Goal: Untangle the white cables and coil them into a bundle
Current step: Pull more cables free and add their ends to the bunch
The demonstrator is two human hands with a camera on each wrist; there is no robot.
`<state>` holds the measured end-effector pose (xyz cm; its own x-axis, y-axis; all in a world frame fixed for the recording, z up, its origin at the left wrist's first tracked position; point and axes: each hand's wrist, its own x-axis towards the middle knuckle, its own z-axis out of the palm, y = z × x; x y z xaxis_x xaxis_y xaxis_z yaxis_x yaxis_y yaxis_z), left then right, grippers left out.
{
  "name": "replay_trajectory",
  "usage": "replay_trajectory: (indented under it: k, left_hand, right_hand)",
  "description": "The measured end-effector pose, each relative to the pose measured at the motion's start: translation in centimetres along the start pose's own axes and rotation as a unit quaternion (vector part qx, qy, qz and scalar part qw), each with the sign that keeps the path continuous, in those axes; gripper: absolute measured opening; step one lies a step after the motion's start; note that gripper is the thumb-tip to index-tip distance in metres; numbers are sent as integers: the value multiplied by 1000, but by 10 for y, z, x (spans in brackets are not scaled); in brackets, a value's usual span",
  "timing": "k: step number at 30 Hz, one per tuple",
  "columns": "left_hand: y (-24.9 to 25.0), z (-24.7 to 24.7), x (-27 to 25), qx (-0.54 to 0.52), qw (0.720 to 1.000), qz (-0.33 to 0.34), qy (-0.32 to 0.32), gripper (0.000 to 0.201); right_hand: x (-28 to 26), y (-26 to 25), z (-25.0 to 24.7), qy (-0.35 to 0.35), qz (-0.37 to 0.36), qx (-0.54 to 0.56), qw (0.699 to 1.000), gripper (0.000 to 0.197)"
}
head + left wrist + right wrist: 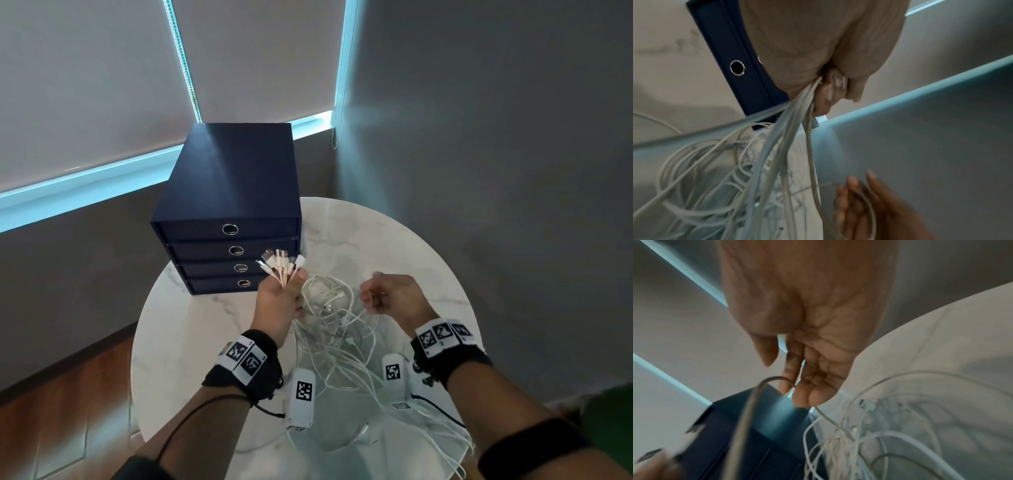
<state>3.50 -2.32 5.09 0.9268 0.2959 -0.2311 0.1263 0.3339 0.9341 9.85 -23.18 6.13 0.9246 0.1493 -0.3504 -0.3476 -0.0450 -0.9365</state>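
Note:
A tangle of white cables (pixel 337 330) lies loose on the round white marble table (pixel 394 246), and some strands trail off its near right edge. My left hand (pixel 279 298) grips a bunch of cable ends, so their plugs (pixel 281 264) fan out above the fist. In the left wrist view the strands (pixel 789 123) drop from the curled fingers (pixel 830 91). My right hand (pixel 378 298) hovers right of the tangle, blurred, its fingers relaxed. One cable loop (pixel 764 381) runs across the fingers (pixel 807 391) of this hand and over its palm (pixel 857 204).
A dark blue box with four drawers (pixel 229 192) stands at the table's back left, just behind my left hand. Grey walls and drawn window blinds surround the table. Wooden floor (pixel 68 394) shows at the lower left.

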Motion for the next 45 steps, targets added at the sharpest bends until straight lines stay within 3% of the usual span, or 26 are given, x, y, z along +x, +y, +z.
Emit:
replay_trajectory:
  k: [4, 7, 10, 14, 19, 21, 23, 24, 26, 27, 28, 29, 30, 32, 34, 36, 40, 45]
  left_hand:
    - [-1, 13, -8, 40, 999, 15, -22, 27]
    - [-1, 17, -10, 32, 998, 17, -47, 19]
    - [-2, 14, -8, -27, 996, -5, -84, 16]
    - [-7, 6, -10, -28, 993, -25, -115, 11]
    - [-8, -1, -4, -23, 998, -30, -46, 9]
    - [-5, -2, 1, 10, 1000, -16, -10, 12]
    - [0, 0, 2, 39, 999, -9, 19, 17]
    - [3, 2, 1, 43, 999, -7, 25, 18]
    - [6, 10, 0, 33, 999, 3, 20, 15]
    - [6, 14, 0, 40, 999, 11, 15, 12]
    - [4, 15, 0, 60, 998, 17, 11, 10]
    - [3, 15, 1, 80, 996, 19, 13, 9]
    - [1, 13, 3, 91, 996, 16, 20, 8]
    - [-2, 8, 8, 83, 996, -2, 32, 11]
    - [-4, 3, 8, 59, 998, -18, 28, 16]
    - [-4, -1, 4, 33, 999, -22, 7, 18]
    - [1, -7, 1, 32, 998, -10, -43, 8]
    - [-5, -22, 8, 113, 993, -17, -26, 6]
  right_hand:
    - [-9, -16, 24, -89, -77, -129, 985, 5]
    - [-13, -23, 40, -142, -95, -137, 976, 6]
    - [-15, -36, 46, -146, -143, -121, 971, 15]
    - [-16, -65, 42, -127, -194, -11, 973, 23]
    - [-14, -95, 38, -52, -256, 113, 959, 26]
    - [-10, -89, 35, 5, -256, 65, 965, 29]
    - [-3, -79, 30, 70, -252, -123, 957, 33]
    - [-1, -74, 28, 79, -235, -269, 931, 36]
    - [-6, -63, 34, 41, -160, -546, 821, 39]
    - [-10, -57, 40, 12, -162, -623, 765, 36]
    - [-13, -52, 47, -20, -190, -656, 730, 29]
    - [-16, -48, 55, -52, -217, -656, 721, 23]
    - [-15, -44, 60, -81, -222, -641, 730, 24]
    - [-13, -39, 65, -116, -193, -578, 785, 30]
    - [-9, -35, 65, -126, -184, -501, 836, 28]
    - [-5, -31, 65, -124, -200, -435, 869, 28]
    - [-1, -40, 68, -100, -234, -325, 911, 30]
    - [-11, -84, 65, -40, -264, -79, 960, 35]
